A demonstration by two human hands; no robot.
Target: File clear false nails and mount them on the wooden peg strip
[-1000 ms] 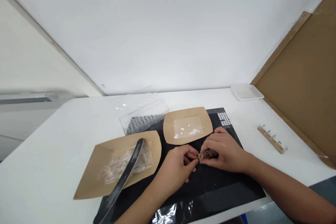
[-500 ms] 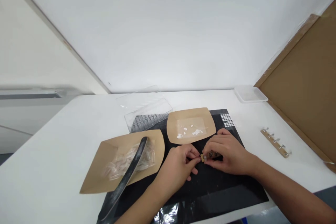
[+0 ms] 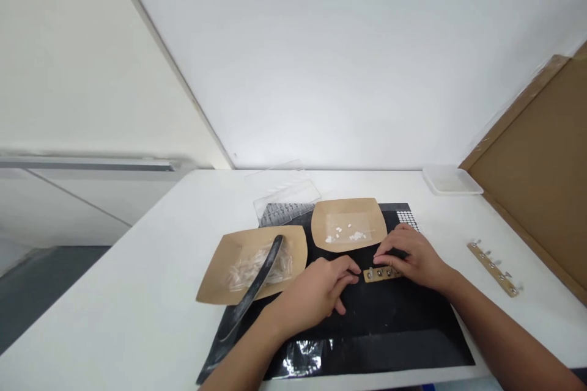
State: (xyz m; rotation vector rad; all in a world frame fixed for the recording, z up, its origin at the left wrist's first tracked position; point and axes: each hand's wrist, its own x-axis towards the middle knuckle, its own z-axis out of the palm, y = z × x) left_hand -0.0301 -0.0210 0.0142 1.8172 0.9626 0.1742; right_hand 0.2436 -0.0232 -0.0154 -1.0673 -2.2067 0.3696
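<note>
Flanking brass strip, left hand, right hand

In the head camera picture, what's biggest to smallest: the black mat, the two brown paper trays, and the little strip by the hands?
1. The black mat
2. The left brown paper tray and the far brown paper tray: too alike to rank, and nearness confuses it
3. The brown studded strip

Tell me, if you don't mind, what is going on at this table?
A person is working over a black mat on a white table. Their right hand lies over one end of a tan strip with metal studs, and their left hand sits just beside its other end. One kraft paper tray holds clear pieces, another white bits. A second studded strip lies off to the right.
</note>
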